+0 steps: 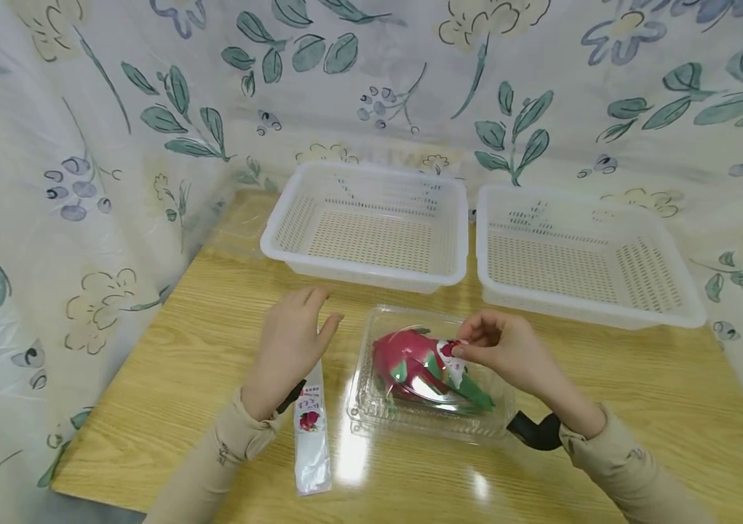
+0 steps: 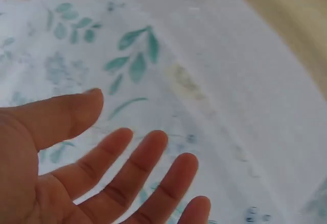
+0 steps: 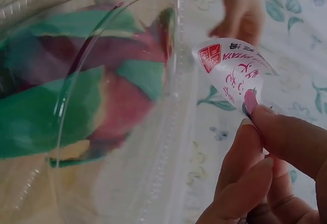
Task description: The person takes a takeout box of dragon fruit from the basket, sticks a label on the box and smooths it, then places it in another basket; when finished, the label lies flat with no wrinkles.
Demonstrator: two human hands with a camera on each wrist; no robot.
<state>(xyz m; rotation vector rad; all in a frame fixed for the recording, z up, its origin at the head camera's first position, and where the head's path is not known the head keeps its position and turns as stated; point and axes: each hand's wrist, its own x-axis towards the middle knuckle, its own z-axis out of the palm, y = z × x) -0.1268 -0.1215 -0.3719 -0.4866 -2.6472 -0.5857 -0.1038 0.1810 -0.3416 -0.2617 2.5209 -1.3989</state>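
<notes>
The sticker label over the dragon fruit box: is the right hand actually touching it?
Touching. The right wrist view shows the right hand pinching the sticker label's lower edge between its fingertips, beside the clear box.

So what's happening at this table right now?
A person's right hand pinches a white sticker label with red print, held at the clear plastic clamshell box that contains a pink-and-green dragon fruit. The left hand hovers open beside the box, above a white label strip lying on the wooden table. Two white perforated plastic baskets sit behind.
</notes>
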